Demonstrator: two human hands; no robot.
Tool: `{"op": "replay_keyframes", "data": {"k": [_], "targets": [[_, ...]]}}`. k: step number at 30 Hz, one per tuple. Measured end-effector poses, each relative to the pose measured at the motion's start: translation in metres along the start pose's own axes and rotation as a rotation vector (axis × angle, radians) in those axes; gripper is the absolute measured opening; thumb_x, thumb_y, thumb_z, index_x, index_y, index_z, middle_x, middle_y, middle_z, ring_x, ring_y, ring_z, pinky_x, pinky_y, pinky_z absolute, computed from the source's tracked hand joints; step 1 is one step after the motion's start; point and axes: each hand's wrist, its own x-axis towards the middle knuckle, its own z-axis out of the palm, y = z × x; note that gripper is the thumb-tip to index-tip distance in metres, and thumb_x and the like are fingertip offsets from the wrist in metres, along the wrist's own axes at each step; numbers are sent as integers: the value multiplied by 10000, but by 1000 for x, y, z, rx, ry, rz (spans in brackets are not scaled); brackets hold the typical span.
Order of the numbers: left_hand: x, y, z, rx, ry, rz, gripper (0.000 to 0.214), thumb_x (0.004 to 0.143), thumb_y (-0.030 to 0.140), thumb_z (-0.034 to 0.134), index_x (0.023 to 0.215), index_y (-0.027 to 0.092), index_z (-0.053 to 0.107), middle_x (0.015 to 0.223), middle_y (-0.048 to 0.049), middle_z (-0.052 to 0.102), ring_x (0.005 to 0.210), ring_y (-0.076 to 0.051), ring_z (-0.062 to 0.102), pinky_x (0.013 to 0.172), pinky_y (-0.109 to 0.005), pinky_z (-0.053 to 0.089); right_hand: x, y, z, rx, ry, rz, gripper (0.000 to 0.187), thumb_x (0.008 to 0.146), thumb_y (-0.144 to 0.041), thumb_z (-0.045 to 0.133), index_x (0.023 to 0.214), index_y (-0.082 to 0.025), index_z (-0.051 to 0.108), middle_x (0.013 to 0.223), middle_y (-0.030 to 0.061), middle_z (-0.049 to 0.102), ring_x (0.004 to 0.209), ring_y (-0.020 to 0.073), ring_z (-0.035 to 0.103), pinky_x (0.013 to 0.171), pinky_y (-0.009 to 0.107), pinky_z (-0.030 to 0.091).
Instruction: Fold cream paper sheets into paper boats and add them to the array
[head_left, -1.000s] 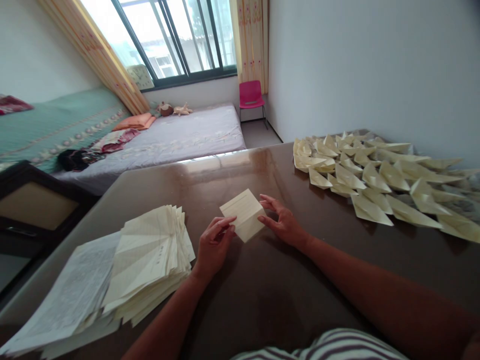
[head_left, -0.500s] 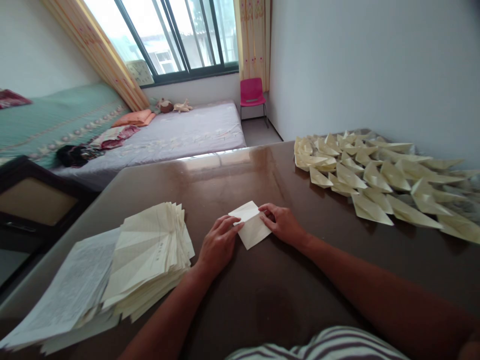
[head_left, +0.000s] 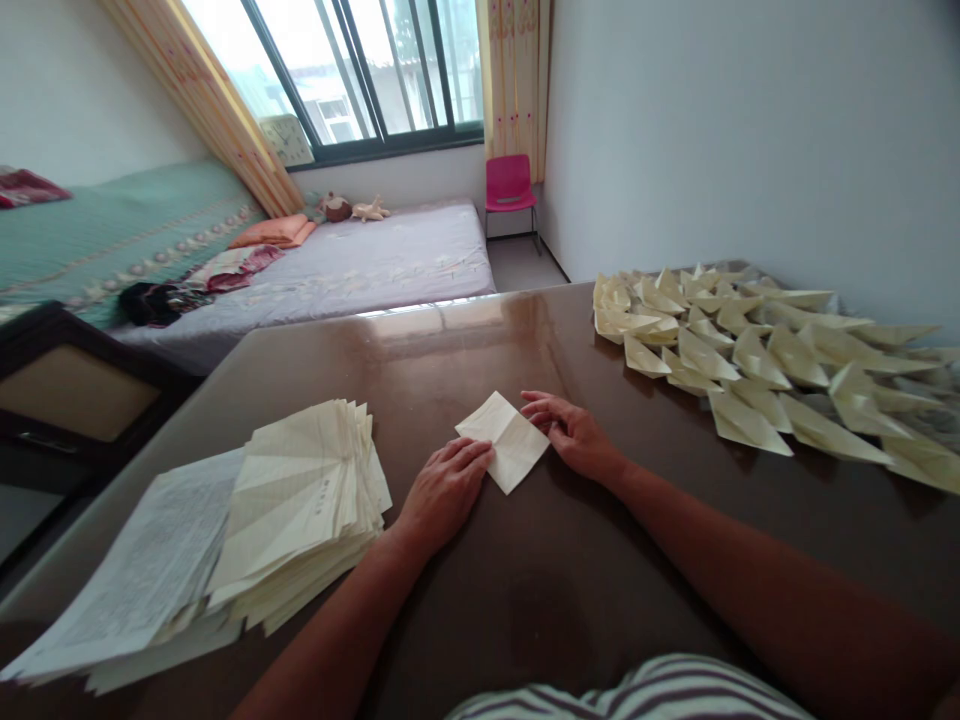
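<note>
A small folded square of cream paper (head_left: pixel 513 446) lies on the brown table, one corner pointing toward me and a crease running across its middle. My left hand (head_left: pixel 448 485) rests flat, its fingertips pressing the paper's left corner. At the right corner, my right hand (head_left: pixel 576 436) is open with its fingers spread; I cannot tell whether its thumb touches the sheet. To the left of my left hand sits a thick stack of creased cream sheets (head_left: pixel 300 500). Many folded paper boats (head_left: pixel 705 355) stand in rows at the right.
Grey printed sheets (head_left: pixel 161 550) lie partly under the cream stack. The glossy table (head_left: pixel 420 375) reaches toward a bed (head_left: pixel 405 250). Beyond it are a pink chair (head_left: pixel 510 185) and a window. A dark cabinet (head_left: pixel 82 390) stands at the left.
The paper now lies flatter, its crease turned a little. My right fingers have let go of its upper edge and spread; my left fingers have flattened onto its left corner. The view has shifted slightly.
</note>
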Motion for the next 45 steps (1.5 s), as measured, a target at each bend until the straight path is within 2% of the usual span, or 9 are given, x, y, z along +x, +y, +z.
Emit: {"op": "replay_keyframes", "data": {"k": [3, 6, 9, 14, 20, 26, 32, 39, 45], "targets": [[1, -2, 2, -14, 45, -9, 297, 946, 253, 464, 1196, 215, 620, 1234, -65, 634, 1154, -228, 529, 989, -416, 477, 1, -2, -7, 32, -102, -100, 481, 753, -7, 385, 1113, -212, 630, 1437, 79, 450, 1164, 180, 579, 947, 351, 511], [1, -3, 3, -31, 69, -13, 288, 942, 260, 479, 1186, 225, 627, 1225, -63, 637, 1140, -226, 535, 986, -416, 480, 2, -4, -14, -158, -215, -214, 546, 765, 23, 398, 1182, -253, 618, 1469, 51, 417, 1351, 183, 394, 1085, 404, 388], [1, -2, 3, -23, 64, -30, 284, 939, 265, 486, 1180, 229, 632, 1223, -61, 638, 1136, -228, 535, 978, -421, 485, 3, -3, -20, -228, -266, -248, 483, 827, -16, 432, 1199, -263, 618, 1478, 59, 403, 1355, 192, 389, 1111, 426, 344], [1, -2, 2, -5, 36, -59, 283, 944, 273, 475, 1169, 228, 639, 1223, -54, 637, 1133, -231, 529, 968, -419, 491, 5, -5, -27, 34, -359, -91, 400, 883, -109, 460, 1232, -258, 587, 1513, 84, 332, 1127, 167, 598, 930, 352, 513], [1, -2, 4, 0, 55, -44, 282, 941, 250, 475, 1168, 225, 639, 1221, -59, 635, 1127, -237, 526, 961, -423, 491, 1, -16, -27, -125, -524, -245, 476, 810, -14, 485, 1195, -261, 619, 1452, 45, 444, 1344, 194, 401, 1115, 442, 323], [0, -2, 3, -23, 67, -49, 282, 935, 235, 478, 1169, 232, 635, 1217, -57, 636, 1121, -231, 533, 968, -417, 482, -3, -2, -12, -304, -278, -311, 222, 857, -147, 571, 1000, -250, 705, 1157, 62, 659, 1090, 201, 575, 969, 414, 464], [0, 0, 1, -47, 49, 3, 310, 923, 187, 468, 1183, 241, 627, 1199, -53, 645, 1115, -214, 538, 1000, -418, 459, 2, 10, -20, -527, -95, -283, 183, 867, -196, 578, 939, -278, 725, 1135, 46, 679, 1108, 243, 526, 973, 476, 423], [0, 1, -1, -46, 41, -3, 336, 918, 154, 441, 1190, 217, 629, 1195, -51, 653, 1117, -220, 538, 993, -420, 468, -5, -20, -16, -707, -294, -476, 360, 838, -175, 617, 1161, -334, 636, 1325, 5, 584, 1292, 266, 412, 1117, 550, 162], [1, 3, -5, -100, 75, 13, 315, 915, 161, 445, 1133, 220, 665, 1127, -62, 678, 1065, -203, 573, 978, -400, 487, -6, -15, -8, -563, -346, -385, 193, 923, -333, 541, 996, -304, 717, 1026, 24, 719, 1015, 207, 575, 952, 402, 380]]}}
